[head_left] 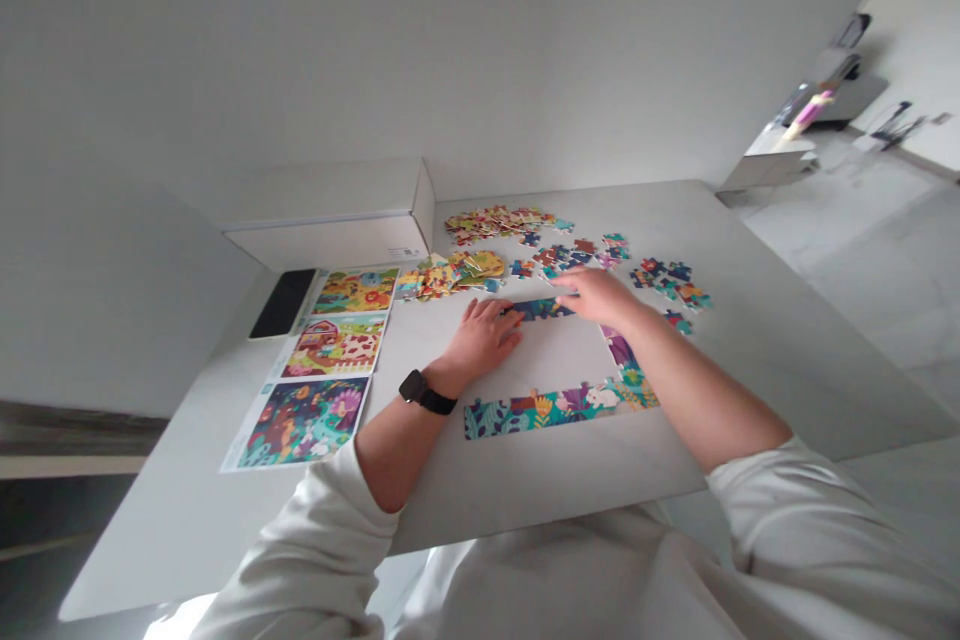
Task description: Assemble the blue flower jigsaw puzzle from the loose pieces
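On the top strip of joined dark-blue puzzle pieces (541,310), my left hand (486,334) lies with its fingers stretched out over the strip's left end. My right hand (601,297) hovers at the strip's right end. Its fingertips reach a loose teal puzzle piece (550,273), with thumb and forefinger apart. The joined bottom row (529,412) shows leaves and a white rabbit. It runs into a right side of purple and green pieces (619,348), partly hidden by my right forearm.
Piles of loose yellow pieces (480,266) and red-yellow pieces (495,222) lie behind. Dark loose pieces (679,285) sit at the right. A picture sheet (334,345), a black phone (283,304) and a white box (326,245) stand or lie at the left. A wall borders the table (765,320).
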The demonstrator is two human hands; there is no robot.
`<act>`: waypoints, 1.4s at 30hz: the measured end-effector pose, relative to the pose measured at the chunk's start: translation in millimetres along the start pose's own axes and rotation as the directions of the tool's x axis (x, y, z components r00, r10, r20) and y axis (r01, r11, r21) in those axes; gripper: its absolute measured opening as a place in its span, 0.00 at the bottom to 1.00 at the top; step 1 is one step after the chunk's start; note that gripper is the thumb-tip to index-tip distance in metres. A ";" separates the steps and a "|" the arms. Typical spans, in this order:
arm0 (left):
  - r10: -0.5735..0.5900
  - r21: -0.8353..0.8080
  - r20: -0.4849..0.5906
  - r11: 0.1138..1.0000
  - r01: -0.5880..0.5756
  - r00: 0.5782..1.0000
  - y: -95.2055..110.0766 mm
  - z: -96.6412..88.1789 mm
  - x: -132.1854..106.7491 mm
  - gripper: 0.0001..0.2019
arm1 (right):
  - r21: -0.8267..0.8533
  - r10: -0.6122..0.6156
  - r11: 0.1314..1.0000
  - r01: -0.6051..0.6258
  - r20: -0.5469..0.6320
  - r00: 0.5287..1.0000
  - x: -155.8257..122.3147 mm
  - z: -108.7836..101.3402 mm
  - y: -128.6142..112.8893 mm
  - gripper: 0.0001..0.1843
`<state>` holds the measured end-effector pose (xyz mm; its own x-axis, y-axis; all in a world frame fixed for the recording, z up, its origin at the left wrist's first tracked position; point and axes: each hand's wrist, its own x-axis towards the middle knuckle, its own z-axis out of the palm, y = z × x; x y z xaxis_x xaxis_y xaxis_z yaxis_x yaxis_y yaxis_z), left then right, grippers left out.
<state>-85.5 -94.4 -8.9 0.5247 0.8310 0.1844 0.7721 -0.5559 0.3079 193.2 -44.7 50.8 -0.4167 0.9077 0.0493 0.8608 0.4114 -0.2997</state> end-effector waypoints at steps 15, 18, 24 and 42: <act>0.249 -0.038 0.289 0.968 -0.248 0.925 7.7 -6.9 -16.1 0.64 | -0.007 -0.035 0.999 0.038 0.231 0.972 -92.1 0.4 57.4 0.55; 0.252 -0.034 0.284 0.967 -0.253 0.925 11.5 1.5 -13.1 0.65 | -0.009 -0.038 0.999 0.042 0.233 0.972 -99.1 4.9 62.2 0.57; 0.265 -0.056 0.264 0.964 -0.259 0.928 23.0 12.0 -1.6 0.65 | -0.107 0.051 0.994 -0.022 0.270 0.962 -105.4 -2.7 64.5 0.57; 0.095 -0.145 -0.112 0.983 -0.110 0.989 5.3 8.1 0.9 0.23 | -0.029 0.240 0.967 -0.253 -0.225 0.944 -51.5 13.3 60.9 0.25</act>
<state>-78.1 -96.7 -14.6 0.5520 0.7717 0.3160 0.6491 -0.6355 0.4181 263.3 -67.5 17.3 -0.1210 0.9744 0.1894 0.9463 0.1708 -0.2745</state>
